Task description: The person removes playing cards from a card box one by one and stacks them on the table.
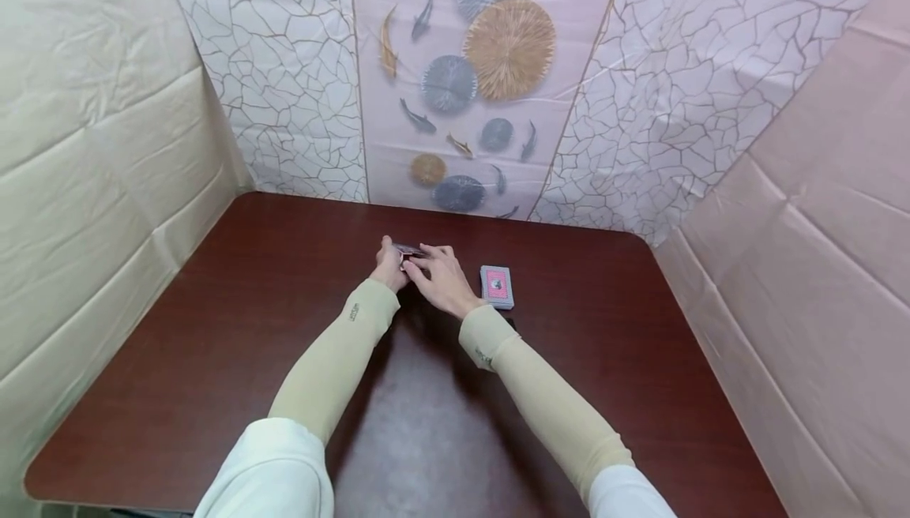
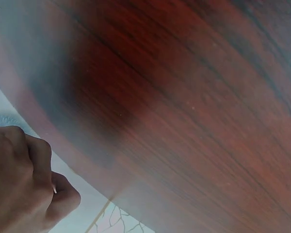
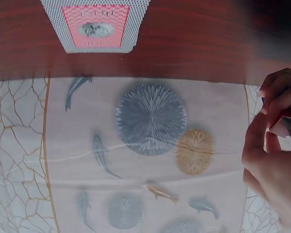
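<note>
In the head view my left hand (image 1: 388, 267) holds a small card box (image 1: 407, 251), dark on top with a pale edge, over the far middle of the table. My right hand (image 1: 444, 279) meets it from the right, thumb and fingers pinching its near end. The right wrist view shows red and white parts of the box (image 3: 287, 127) at those fingertips; the rest is hidden by the hand. Only the back of the left hand (image 2: 22, 179), fingers curled, shows in the left wrist view. Just right of the right hand lies a stack of playing cards (image 1: 496, 287), pink-and-grey back up.
A dark red-brown wooden table (image 1: 284, 265) carries everything. A small dark object (image 1: 510, 322) is partly hidden behind the right wrist. Patterned cloth (image 1: 455, 147) hangs along the table's back edge, and pale panels (image 1: 782, 265) stand at both sides.
</note>
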`<state>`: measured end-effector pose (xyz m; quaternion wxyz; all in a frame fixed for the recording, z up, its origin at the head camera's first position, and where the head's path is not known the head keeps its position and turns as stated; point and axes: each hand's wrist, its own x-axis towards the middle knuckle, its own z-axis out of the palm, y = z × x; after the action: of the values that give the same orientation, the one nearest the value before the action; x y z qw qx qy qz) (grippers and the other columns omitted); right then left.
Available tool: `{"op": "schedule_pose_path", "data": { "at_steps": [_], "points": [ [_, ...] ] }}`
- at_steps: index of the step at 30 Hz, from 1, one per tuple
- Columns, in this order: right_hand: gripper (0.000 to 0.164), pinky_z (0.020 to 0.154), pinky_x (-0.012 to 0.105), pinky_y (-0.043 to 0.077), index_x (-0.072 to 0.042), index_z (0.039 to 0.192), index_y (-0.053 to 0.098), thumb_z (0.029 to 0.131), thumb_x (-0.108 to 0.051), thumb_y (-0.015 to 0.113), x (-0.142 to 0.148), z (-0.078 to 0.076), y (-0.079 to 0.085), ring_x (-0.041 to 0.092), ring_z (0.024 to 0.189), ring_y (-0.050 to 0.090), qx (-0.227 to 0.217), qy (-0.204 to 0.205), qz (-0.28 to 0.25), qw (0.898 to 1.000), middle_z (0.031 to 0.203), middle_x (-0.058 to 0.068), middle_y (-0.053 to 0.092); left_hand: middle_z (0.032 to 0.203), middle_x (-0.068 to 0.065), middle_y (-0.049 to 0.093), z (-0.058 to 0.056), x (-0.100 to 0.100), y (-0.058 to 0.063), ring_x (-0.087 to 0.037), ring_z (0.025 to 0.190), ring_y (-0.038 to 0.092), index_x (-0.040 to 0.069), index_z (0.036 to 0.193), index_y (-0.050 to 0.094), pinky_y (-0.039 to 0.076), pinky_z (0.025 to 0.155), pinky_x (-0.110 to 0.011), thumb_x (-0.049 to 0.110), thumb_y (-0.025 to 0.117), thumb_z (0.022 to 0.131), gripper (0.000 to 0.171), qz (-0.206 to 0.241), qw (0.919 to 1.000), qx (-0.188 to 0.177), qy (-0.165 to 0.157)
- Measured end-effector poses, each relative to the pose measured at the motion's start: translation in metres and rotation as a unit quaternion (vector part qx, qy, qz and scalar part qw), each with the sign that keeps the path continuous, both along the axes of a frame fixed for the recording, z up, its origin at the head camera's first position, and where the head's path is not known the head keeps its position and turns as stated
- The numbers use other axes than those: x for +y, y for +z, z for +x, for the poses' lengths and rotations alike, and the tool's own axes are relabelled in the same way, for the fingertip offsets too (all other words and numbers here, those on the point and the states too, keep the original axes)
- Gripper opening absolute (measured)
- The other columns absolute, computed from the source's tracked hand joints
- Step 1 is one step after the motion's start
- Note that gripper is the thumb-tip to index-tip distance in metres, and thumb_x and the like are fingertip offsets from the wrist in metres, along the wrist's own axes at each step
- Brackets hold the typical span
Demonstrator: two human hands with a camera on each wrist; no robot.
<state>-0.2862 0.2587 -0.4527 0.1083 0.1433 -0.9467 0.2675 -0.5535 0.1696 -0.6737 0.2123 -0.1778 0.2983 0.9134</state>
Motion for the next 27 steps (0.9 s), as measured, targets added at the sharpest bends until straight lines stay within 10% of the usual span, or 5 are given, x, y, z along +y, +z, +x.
{"op": "schedule_pose_path", "data": {
  "at_steps": [5,9,17,27],
  "points": [
    [0.046,0.104,0.038,0.042,-0.009,0.109,0.073,0.102,-0.04,0.04,-0.003,0.0,-0.004,0.024,0.122,0.046,0.053,-0.007,-0.016,0.998,0.137,0.01,0.057,0.129,-0.014,0.055,0.056,-0.009,0.061,-0.025,0.116,0.056,0.003,0.137,0.043,0.048,0.098,-0.042,0.064,0.033,0.096,0.074,-0.024,0.9996,-0.014,0.01],
    [0.045,0.101,0.039,0.045,-0.009,0.102,0.075,0.102,-0.04,0.043,-0.005,0.001,-0.006,0.025,0.121,0.046,0.092,-0.02,-0.017,0.995,0.136,0.01,0.057,0.115,-0.011,0.061,0.078,-0.015,0.084,-0.023,0.104,0.061,0.003,0.124,0.051,0.052,0.087,-0.04,0.06,0.04,0.096,0.065,-0.035,0.9991,-0.012,0.021],
    [0.031,0.096,0.041,0.045,-0.009,0.106,0.074,0.09,-0.034,0.065,-0.007,0.004,0.006,0.029,0.111,0.053,0.051,0.006,-0.014,0.999,0.12,0.016,0.064,0.147,-0.013,0.039,0.066,-0.012,0.082,-0.027,0.132,0.043,0.003,0.146,0.031,0.04,0.108,-0.045,0.061,0.03,0.098,0.075,-0.041,0.9966,-0.053,0.047],
    [0.039,0.087,0.038,0.05,-0.004,0.111,0.062,0.079,-0.026,0.066,-0.003,0.003,0.038,0.026,0.095,0.059,-0.081,-0.007,0.06,0.995,0.105,0.013,0.065,0.121,-0.008,0.054,0.067,-0.024,0.085,-0.022,0.111,0.057,0.009,0.134,0.04,0.049,0.095,-0.044,0.06,0.033,0.096,0.064,-0.053,0.997,-0.041,0.04]
  ]
}}
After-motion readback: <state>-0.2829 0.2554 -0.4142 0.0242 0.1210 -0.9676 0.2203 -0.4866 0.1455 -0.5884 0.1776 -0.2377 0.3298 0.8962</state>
